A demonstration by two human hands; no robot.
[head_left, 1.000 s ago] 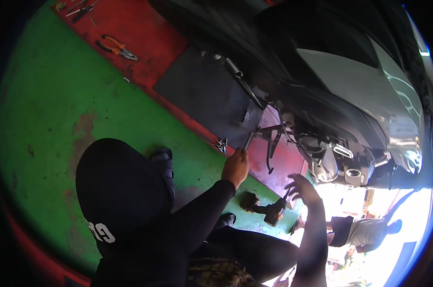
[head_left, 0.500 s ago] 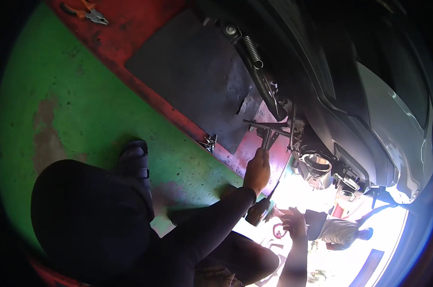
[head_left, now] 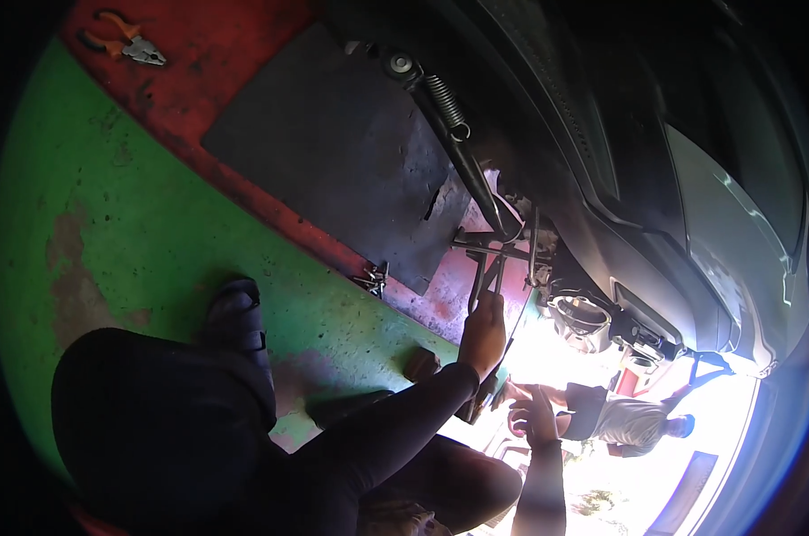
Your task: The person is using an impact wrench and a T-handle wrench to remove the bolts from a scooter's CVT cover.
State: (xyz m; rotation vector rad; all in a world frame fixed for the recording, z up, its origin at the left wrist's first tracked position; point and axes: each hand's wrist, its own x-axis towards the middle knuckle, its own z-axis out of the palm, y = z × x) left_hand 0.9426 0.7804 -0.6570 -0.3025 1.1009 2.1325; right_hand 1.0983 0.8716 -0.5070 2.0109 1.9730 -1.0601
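Observation:
My left hand point(head_left: 483, 338), at the end of a black sleeve, is closed around a leg of the dark metal stand point(head_left: 486, 243) under the motorcycle. Its crossbar and forked legs show just beyond my fingers. Right of that wrist, my right hand point(head_left: 534, 418) is raised against the glare, its fingers apart and partly bent, with nothing visible in it. A dark, blocky object point(head_left: 472, 407) shows partly behind my left wrist; its kind is unclear. Above my left hand slopes the side stand point(head_left: 465, 165) with its coil spring point(head_left: 444, 100).
The motorcycle's dark and grey bodywork point(head_left: 717, 214) fills the right side. A black mat point(head_left: 324, 152) lies on the red platform point(head_left: 243, 45), with orange-handled pliers point(head_left: 136, 45) and small metal parts point(head_left: 375, 280). Beyond the green floor point(head_left: 145, 223), a person point(head_left: 632, 422) stands in bright light.
The view has shifted slightly, so the pliers, mat and motorcycle sit farther left. The stand and side stand now appear closer together. My left hand keeps its grip; my right hand stays raised nearby.

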